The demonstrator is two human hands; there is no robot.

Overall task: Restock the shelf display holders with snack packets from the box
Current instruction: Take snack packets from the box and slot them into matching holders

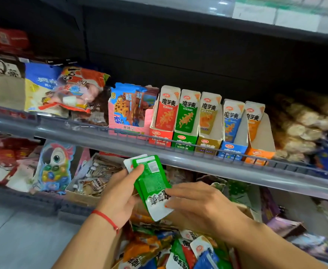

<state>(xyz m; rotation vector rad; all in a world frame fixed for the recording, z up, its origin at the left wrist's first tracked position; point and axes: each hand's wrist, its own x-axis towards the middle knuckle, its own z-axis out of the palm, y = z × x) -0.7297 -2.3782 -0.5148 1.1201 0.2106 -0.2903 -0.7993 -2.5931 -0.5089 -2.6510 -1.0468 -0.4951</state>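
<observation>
Head view. Left hand [120, 193]: pinches a small stack of green packets [151, 181], thumb on top, below the shelf rail. Right hand [196, 200]: fingers extended, touching the stack's white end. Display holders [207, 123]: five, red, green, gold, blue, orange, printed 魔芋爽. Box [170, 249]: mixed packets, beneath the hands.

Grey shelving [120, 140] with a dark back panel [178, 61] stands over a pale grey floor [23, 239].

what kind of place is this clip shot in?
Most likely a small shop's snack aisle. Tiered shelves with a rail hold a row of colour-coded display holders, bagged snacks sit beside them, and the left hand holds green packets.
</observation>
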